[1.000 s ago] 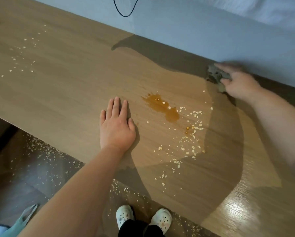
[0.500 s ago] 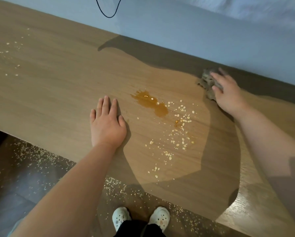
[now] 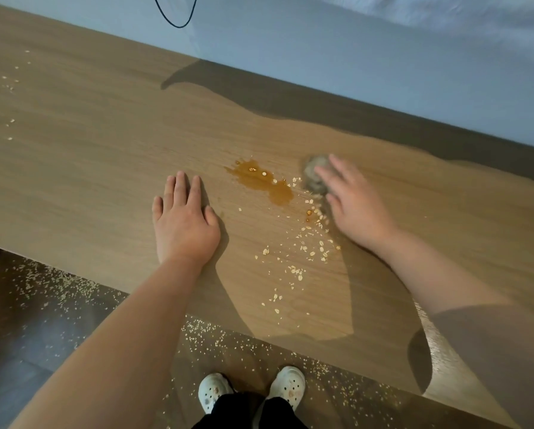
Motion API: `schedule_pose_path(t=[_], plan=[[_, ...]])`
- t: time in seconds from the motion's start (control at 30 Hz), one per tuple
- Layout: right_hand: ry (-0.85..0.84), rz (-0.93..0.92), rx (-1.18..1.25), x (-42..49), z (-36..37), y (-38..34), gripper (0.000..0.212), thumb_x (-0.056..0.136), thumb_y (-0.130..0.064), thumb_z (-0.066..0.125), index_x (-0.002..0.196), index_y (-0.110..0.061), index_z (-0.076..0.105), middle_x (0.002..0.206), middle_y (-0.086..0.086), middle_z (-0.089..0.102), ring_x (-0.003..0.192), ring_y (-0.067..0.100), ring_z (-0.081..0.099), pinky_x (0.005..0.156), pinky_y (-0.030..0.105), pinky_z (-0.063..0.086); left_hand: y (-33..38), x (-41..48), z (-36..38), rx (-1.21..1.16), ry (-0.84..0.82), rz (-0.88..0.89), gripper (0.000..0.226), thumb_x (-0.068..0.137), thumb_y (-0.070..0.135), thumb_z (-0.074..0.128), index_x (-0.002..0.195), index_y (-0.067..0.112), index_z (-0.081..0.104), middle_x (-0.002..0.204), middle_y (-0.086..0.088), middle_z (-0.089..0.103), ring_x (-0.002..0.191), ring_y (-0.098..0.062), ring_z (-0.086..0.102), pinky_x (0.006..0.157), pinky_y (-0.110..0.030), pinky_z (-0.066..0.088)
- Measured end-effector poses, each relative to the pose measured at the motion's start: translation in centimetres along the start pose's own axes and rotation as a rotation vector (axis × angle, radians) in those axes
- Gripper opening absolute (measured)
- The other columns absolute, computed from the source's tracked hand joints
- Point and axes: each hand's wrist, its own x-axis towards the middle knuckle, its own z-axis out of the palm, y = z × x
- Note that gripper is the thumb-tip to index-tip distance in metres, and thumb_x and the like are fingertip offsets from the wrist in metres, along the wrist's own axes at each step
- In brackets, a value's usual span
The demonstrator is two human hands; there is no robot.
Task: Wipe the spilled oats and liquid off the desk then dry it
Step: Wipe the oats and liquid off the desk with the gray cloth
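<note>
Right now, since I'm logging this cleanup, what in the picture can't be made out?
Head view:
- Cloth: blurred and largely covered by the right hand; its fabric and size are unclear.
- Desk: both ends are cut off by the frame edges.
- Black cable: runs out at the top edge; what it connects to is unseen.
- Far-left oats: too small to count.
</note>
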Motion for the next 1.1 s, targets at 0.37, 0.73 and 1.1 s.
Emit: schedule_pose_path(t=[0.37,0.73,1.1], plan=[[0.041,0.017,0.054,2.1,-1.2,1.4,0.055,0.097,-0.005,0.049,0.148,-0.022,0.041,0.160,0.012,0.022,0.145,0.037,0.022,0.120,0.044,0.015,0.0,0.0,0.0,0.003,0.001,-0.005,0.060,0.097,0.026,0.038,0.155,0.019,0.022,0.164,-0.005,0.010,0.151,-0.018,0.001,0.122,-0.041,0.002],[0.147,0.247,0.162,3.0,-1.4,2.7,0.053,0.099,-0.010,0.046,0.149,-0.026,0.036,0.161,0.006,0.022,0.146,0.032,0.022,0.121,0.045,0.019,-0.1,0.1,0.1,0.000,0.004,-0.002,0.060,0.098,0.025,0.039,0.155,0.018,0.023,0.164,-0.005,0.011,0.151,-0.018,0.002,0.122,-0.041,0.002],[0.101,0.236,0.034,1.3,-2.8,5.1,0.054,0.100,-0.013,0.045,0.151,-0.027,0.034,0.161,0.007,0.023,0.144,0.034,0.027,0.119,0.050,0.023,0.1,0.0,-0.2,0.014,-0.011,-0.010,0.060,0.098,0.027,0.036,0.155,0.018,0.021,0.164,-0.005,0.008,0.151,-0.018,0.000,0.122,-0.041,0.001]])
